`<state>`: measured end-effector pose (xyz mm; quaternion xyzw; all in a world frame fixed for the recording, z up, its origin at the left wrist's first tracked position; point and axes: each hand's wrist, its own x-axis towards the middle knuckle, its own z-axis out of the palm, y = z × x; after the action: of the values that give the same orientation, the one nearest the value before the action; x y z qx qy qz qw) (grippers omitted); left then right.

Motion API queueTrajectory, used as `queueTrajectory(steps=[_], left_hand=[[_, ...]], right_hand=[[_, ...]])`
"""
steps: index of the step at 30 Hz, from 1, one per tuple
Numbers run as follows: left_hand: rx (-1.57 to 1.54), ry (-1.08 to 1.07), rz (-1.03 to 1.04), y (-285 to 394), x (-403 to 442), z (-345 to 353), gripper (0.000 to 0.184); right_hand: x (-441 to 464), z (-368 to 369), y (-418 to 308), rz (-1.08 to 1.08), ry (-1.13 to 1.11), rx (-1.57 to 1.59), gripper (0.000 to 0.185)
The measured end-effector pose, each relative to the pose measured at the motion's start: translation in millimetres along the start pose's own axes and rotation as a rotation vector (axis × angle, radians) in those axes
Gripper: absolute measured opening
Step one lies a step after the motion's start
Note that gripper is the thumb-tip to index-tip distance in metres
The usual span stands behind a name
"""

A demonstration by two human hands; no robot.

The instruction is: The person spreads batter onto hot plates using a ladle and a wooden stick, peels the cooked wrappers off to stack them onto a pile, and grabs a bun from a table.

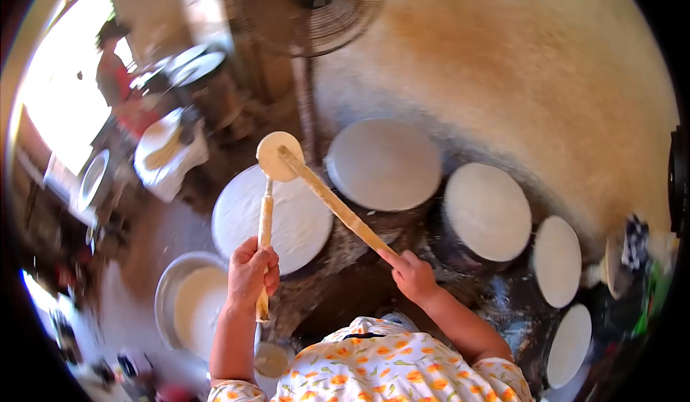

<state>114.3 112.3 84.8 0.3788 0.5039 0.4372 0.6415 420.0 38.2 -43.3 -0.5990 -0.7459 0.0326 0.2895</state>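
Observation:
My left hand [253, 271] is wrapped round the handle of a ladle [266, 218], whose round pale disc [279, 156] is at the upper end. My right hand [413, 275] grips the near end of a long flat wooden stick [338, 206]. The stick's far tip lies over the disc; whether they touch is hard to tell. Below the disc is a round griddle [287, 229] covered with a white layer. A metal basin [167, 301] of pale batter stands beside my left forearm.
More round white-topped griddles [384, 165] curve along the wall to the right, several in all. A standing fan [309, 6] is at the top. Another person [115, 71] stands at the upper left near other round plates [198, 69]. A cloth-covered stand [169, 165] is at left.

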Motion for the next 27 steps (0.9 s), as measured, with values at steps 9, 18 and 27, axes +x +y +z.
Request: queueTrajectory(steps=[9,18,27], left_hand=[[0.004,-0.26,0.032,-65,145,214,0.01],[0.399,-0.44,0.054,-134,233,237,0.014],[1.578,-0.355,0.928,-54,275,193,0.046]], right_hand=[[-7,-45,150,0.415,-0.135,-0.052,0.074],[-24,-45,174,0.713,-0.241,-0.07,0.066],[-37,-20,143,0.678,0.028,0.078,0.064]])
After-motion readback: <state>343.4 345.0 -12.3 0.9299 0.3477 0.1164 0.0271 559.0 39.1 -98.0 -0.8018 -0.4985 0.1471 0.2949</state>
